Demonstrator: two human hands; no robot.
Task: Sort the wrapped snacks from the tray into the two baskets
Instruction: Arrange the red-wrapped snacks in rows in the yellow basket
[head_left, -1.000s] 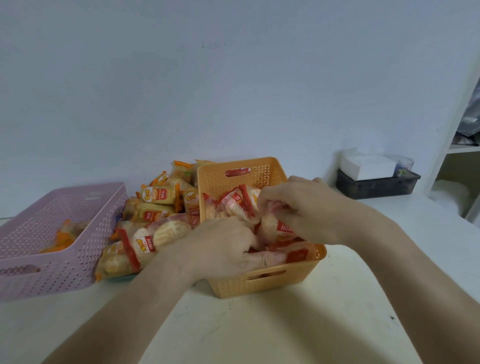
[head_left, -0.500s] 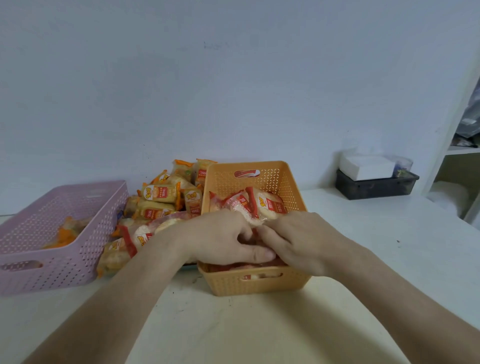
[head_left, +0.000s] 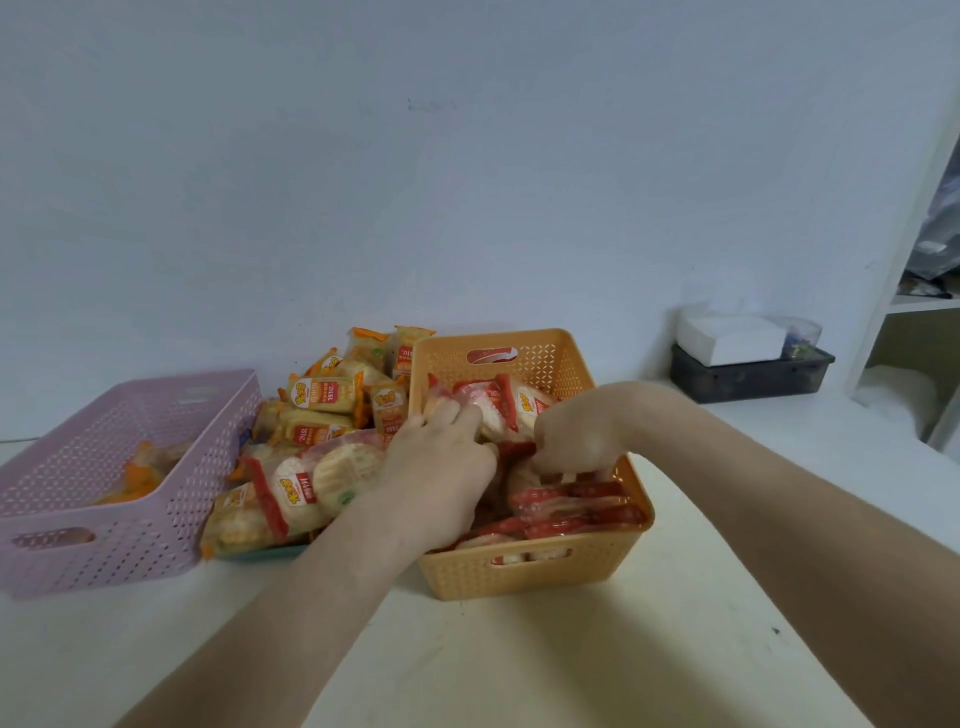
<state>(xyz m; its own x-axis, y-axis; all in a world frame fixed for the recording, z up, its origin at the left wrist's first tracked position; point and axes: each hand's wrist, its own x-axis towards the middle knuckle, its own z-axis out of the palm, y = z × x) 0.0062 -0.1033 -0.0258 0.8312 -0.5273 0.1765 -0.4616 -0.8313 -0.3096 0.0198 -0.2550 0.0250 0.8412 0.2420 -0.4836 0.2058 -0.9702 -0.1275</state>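
An orange basket (head_left: 524, 571) in the middle holds several red-striped wrapped snacks (head_left: 571, 506). Both my hands are inside it. My left hand (head_left: 441, 467) lies over the snacks at the basket's left side, fingers curled on a red-striped packet at the back. My right hand (head_left: 576, 436) is closed on red-striped snacks in the basket's middle. A heap of orange-wrapped and red-striped snacks (head_left: 322, 415) sits on a teal tray (head_left: 270, 552) between the baskets. The pink basket (head_left: 130, 499) at the left holds a few orange-wrapped snacks (head_left: 140, 467).
A dark box (head_left: 748, 376) with a white carton on it stands at the back right by the wall. A white shelf unit (head_left: 914, 291) rises at the far right. Bare white tabletop (head_left: 519, 665) lies in front of the baskets.
Both hands have shifted farther back inside the orange basket. The row of red-striped snacks at the basket's front is now uncovered.
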